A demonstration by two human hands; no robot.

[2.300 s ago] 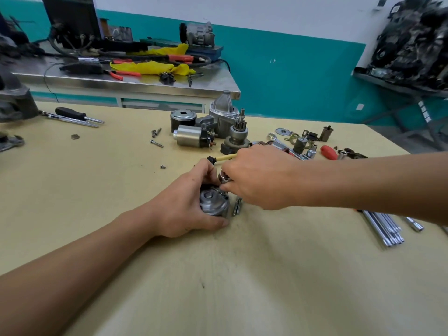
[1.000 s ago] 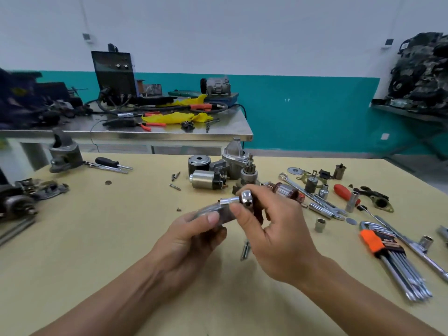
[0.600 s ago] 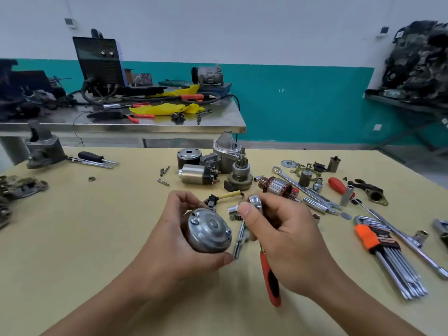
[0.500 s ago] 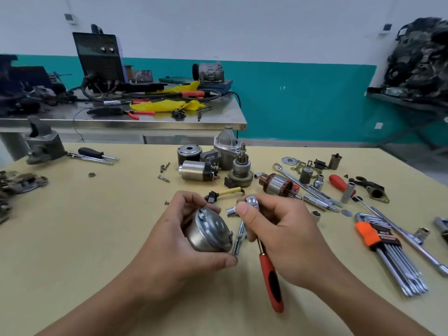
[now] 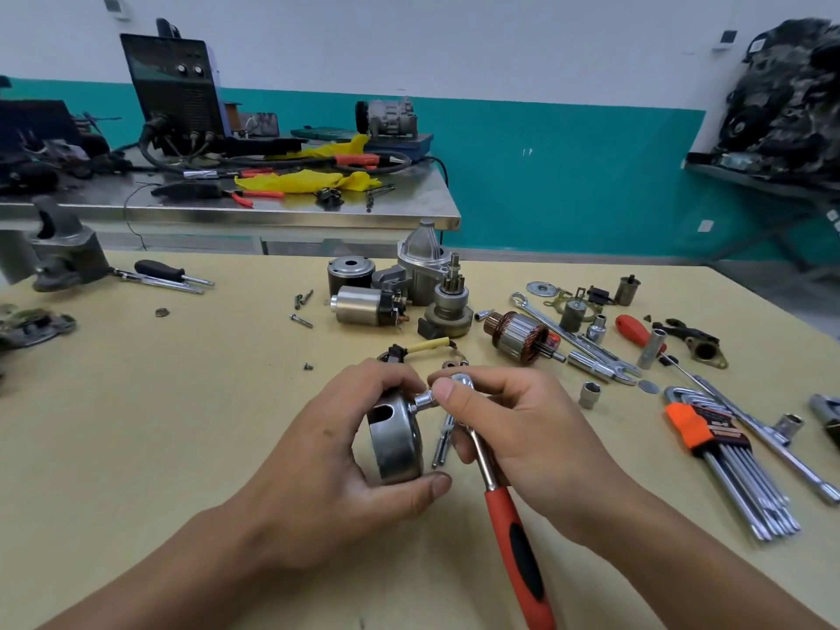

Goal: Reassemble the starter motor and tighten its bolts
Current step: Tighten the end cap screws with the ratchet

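Across tabletop (image 5: 182, 447), starter parts strewn toward 12 o'clock. Mid-frame: left hand (image 5: 318, 470) curled, right hand (image 5: 522, 438) pinching. Left grips end cap (image 5: 395, 443), held on edge, face turned to 3 o'clock. Right pinches head of ratchet (image 5: 513, 538), red handle trailing to 5 o'clock. Now socket (image 5: 425, 399): axis runs 3-to-9, nose touching cap face, 9 o'clock from right hand, bolt seemingly engaged.

Single head-worn wide-angle view, looking forward and down, close above the workbench (image 5: 150, 447)
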